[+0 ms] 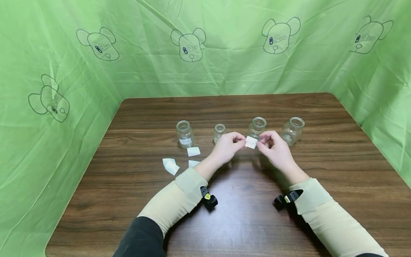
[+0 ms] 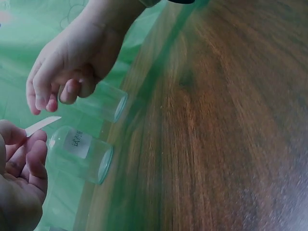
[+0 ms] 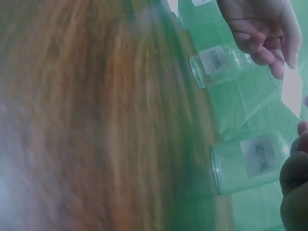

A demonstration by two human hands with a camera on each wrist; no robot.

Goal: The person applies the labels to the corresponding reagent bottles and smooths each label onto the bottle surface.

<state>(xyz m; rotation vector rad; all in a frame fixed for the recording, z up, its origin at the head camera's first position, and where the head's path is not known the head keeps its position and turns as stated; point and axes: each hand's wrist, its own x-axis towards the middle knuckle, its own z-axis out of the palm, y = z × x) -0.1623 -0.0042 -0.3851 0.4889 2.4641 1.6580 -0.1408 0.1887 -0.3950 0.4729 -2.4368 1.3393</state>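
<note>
My left hand (image 1: 226, 147) pinches a small white paper label (image 1: 251, 142) with faint markings between thumb and fingers. My right hand (image 1: 277, 151) is beside the label's other edge, its fingers loosely bent; in the left wrist view a gap shows between this hand (image 2: 79, 62) and the label (image 2: 43, 125). Just behind the hands stands a clear glass jar (image 1: 258, 125), partly hidden by them. In the right wrist view that jar (image 3: 233, 166) carries a white label with dark characters. A smaller jar (image 1: 219, 130) stands just beyond my left hand.
A labelled glass jar (image 1: 184, 130) stands at the left, and another glass jar (image 1: 293, 129) at the right with no label showing. Several white paper slips (image 1: 193, 151) lie on the wooden table (image 1: 244, 221), left of my left forearm. Green cloth (image 1: 224, 71) surrounds the table.
</note>
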